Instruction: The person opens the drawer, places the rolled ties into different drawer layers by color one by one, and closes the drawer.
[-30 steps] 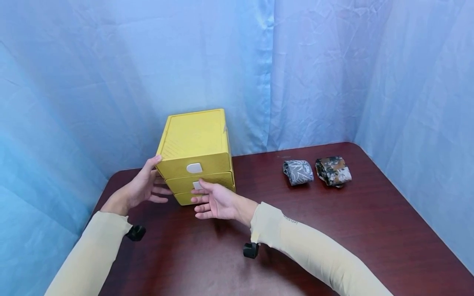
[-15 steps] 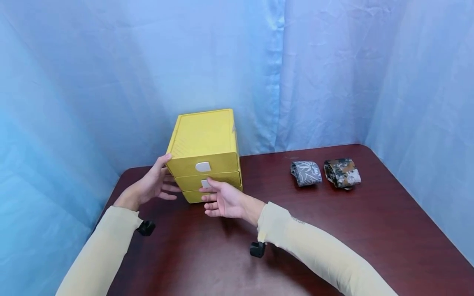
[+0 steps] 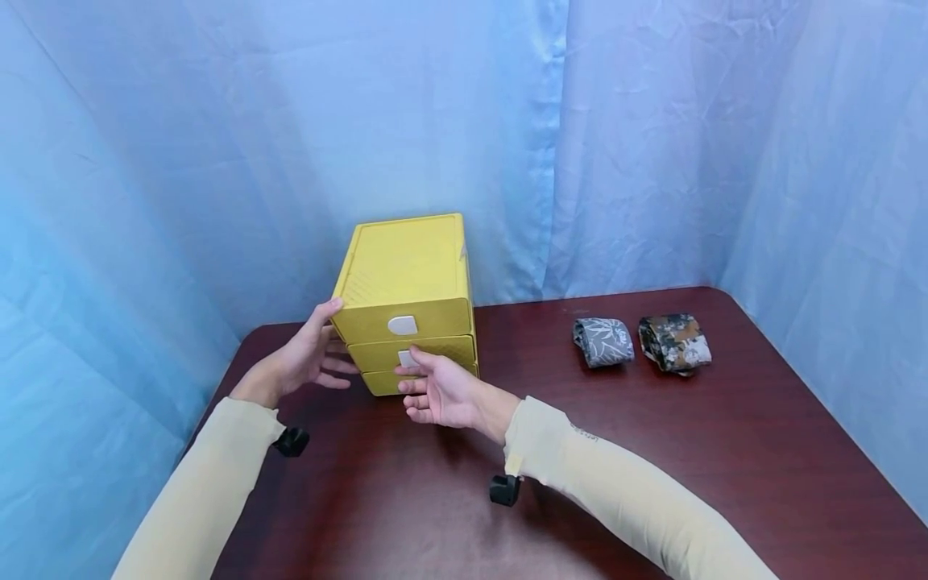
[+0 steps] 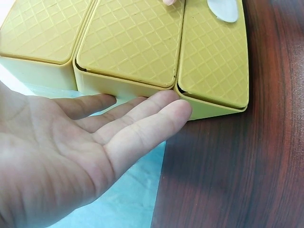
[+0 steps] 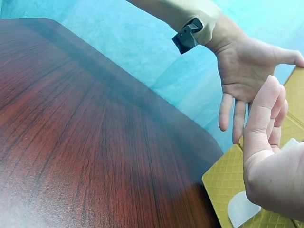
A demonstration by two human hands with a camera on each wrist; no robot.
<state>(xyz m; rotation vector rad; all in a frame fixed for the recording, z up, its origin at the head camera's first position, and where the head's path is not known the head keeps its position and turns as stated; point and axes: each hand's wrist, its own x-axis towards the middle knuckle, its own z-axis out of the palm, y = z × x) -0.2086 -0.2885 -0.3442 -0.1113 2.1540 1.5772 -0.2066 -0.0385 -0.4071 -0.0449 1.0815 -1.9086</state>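
A yellow drawer cabinet with three closed drawers stands at the back left of the table. My left hand steadies its left side, the thumb on the top front corner. In the left wrist view, the left fingers reach out straight along that side wall. My right hand is at the front, its thumb and forefinger beside the white handle of the middle drawer, partly covering it. Its fingers are loosely bent. The top drawer's white handle shows fully; the bottom drawer's handle shows in the right wrist view.
To the right on the dark red wooden table lie a rolled grey cloth with a white leaf pattern and a rolled camouflage cloth. Light blue curtains close in the back and sides.
The whole head view has shifted, so cabinet, cloths and hands all appear farther right. Both hands keep about the same place against the cabinet, and the drawers stay closed.
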